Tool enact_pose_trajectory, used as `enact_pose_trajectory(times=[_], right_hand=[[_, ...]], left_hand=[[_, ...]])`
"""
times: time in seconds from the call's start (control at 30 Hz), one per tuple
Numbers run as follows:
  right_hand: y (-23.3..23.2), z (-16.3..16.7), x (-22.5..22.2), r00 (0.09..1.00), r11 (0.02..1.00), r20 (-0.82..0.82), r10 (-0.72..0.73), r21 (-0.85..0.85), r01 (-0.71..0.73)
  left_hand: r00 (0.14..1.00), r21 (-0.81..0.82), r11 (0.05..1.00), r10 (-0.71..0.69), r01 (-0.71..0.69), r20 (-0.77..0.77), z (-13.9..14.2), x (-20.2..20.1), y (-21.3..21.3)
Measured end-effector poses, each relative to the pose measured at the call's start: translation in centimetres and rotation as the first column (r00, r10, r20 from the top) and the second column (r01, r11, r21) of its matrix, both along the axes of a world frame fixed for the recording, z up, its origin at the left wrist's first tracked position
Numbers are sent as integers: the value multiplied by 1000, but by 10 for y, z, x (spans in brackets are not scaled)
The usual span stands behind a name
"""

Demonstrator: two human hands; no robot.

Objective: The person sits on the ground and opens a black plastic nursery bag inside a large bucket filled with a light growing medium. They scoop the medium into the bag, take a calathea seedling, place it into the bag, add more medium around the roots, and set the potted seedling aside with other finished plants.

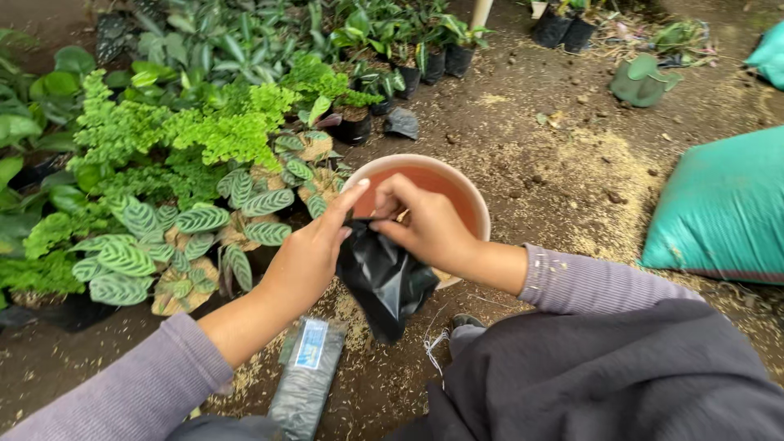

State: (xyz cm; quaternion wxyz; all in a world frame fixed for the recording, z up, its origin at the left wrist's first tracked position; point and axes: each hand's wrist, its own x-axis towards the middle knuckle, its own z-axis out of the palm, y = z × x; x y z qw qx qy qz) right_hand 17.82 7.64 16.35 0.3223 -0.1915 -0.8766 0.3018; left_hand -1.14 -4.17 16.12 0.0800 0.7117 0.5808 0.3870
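Both hands (371, 241) raised, pinching black bag (384, 282)

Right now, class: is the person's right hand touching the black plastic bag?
Touching. The head view shows the right hand with its fingers pinching the top edge of the black plastic bag, no gap between them.

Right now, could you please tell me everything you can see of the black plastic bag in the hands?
The black plastic bag is small, glossy and crumpled, of thin film. It hangs limp, mouth uppermost, its lower end sagging towards the soil. Both hands pinch its top: the left hand from the left side, the right hand from above. It sits in front of the round basin, overlapping the near rim. Whether anything is inside cannot be told.
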Motion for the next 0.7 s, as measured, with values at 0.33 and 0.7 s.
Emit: enact_pose_trajectory(times=[0.33, 0.7], right_hand=[[11, 9, 1, 998, 985, 63, -23, 171, 12], [-4, 25, 6, 999, 876, -37, 38, 483, -15]], left_hand=[[948, -62, 996, -80, 64, -308, -8, -21, -2], [732, -111, 937, 329, -330, 596, -53, -101, 23]])
